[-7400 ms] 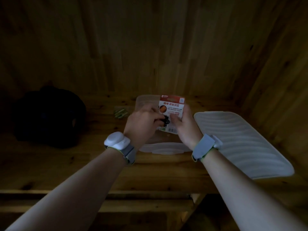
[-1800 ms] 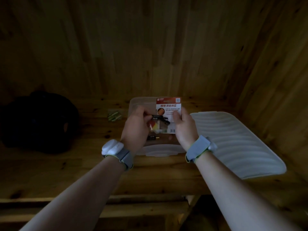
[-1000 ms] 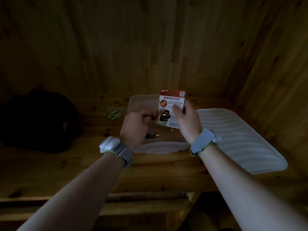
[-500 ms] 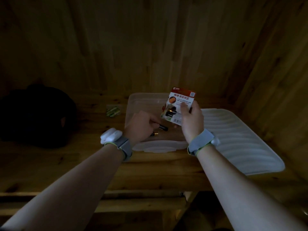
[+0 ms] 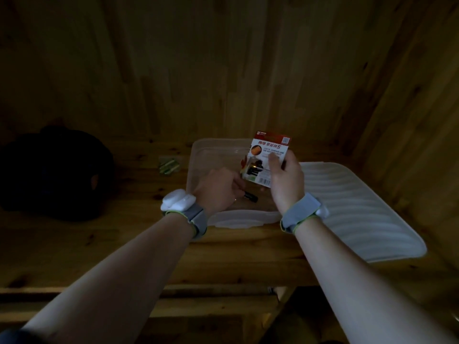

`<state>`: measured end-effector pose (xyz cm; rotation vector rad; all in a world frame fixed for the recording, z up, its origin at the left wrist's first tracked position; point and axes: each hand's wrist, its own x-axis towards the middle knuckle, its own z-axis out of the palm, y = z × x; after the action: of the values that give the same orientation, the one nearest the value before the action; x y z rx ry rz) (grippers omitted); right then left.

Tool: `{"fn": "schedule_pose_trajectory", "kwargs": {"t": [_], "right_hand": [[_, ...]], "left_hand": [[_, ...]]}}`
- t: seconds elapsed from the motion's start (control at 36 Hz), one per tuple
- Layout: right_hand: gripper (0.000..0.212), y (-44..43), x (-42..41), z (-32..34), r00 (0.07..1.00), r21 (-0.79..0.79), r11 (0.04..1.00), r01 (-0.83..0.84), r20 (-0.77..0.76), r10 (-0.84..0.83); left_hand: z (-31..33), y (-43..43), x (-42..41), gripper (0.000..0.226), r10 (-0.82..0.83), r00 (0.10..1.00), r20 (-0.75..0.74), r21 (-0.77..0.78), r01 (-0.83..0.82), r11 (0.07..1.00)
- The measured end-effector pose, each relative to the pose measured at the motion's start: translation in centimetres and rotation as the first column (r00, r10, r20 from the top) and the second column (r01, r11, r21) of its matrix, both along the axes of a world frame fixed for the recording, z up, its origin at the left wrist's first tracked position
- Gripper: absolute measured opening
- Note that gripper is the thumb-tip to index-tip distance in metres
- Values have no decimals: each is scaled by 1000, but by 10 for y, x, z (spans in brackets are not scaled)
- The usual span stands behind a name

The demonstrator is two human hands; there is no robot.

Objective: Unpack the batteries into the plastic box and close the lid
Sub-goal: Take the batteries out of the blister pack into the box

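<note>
A clear plastic box (image 5: 198, 155) stands open on the wooden table. My right hand (image 5: 285, 180) holds a red and white battery pack (image 5: 270, 152) upright above the box, with dark batteries (image 5: 253, 169) still showing at its torn lower left. My left hand (image 5: 218, 189) is low inside the box, fingers curled on one end of a dark battery (image 5: 250, 196) that is down at the box floor. The white ribbed lid (image 5: 360, 214) lies flat to the right of the box, touching it.
A small bundle of green batteries (image 5: 169, 166) lies on the table left of the box. A black bag (image 5: 54, 175) sits at the far left. Wooden walls close in behind and on the right. The table's front edge (image 5: 223, 281) is near me.
My left hand pulled a battery out of the pack and lowered it into the box. My right hand shifted the pack slightly right and tilted it.
</note>
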<state>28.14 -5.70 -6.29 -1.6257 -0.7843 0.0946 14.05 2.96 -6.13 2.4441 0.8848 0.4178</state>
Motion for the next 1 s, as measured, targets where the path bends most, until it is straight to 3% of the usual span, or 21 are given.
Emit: {"fn": "schedule_pose_trajectory", "kwargs": {"t": [0.22,0.5,0.78,0.92,1.0], "right_hand": [[14,-1,-1,1,1000,1,1000,-13,4,13],[14,-1,-1,1,1000,-28,999,-26,17,26],[17,-2,-4,2,998,-19,998,-59,-7,58],[19,-4,-6,2,993,-47,992,-114,37,115],[21,-3,-6,0,988,-75,988,-133,64,137]], "left_hand": [[6,-7,-1,15,35,993,-115,227,-8,974],[6,-7,-2,14,40,991,-128,187,-15,982],[10,0,-11,20,238,948,212,81,-259,962],[10,-3,-23,16,103,877,470,118,-178,977],[10,-6,-24,20,-3,867,498,172,-95,981]]}}
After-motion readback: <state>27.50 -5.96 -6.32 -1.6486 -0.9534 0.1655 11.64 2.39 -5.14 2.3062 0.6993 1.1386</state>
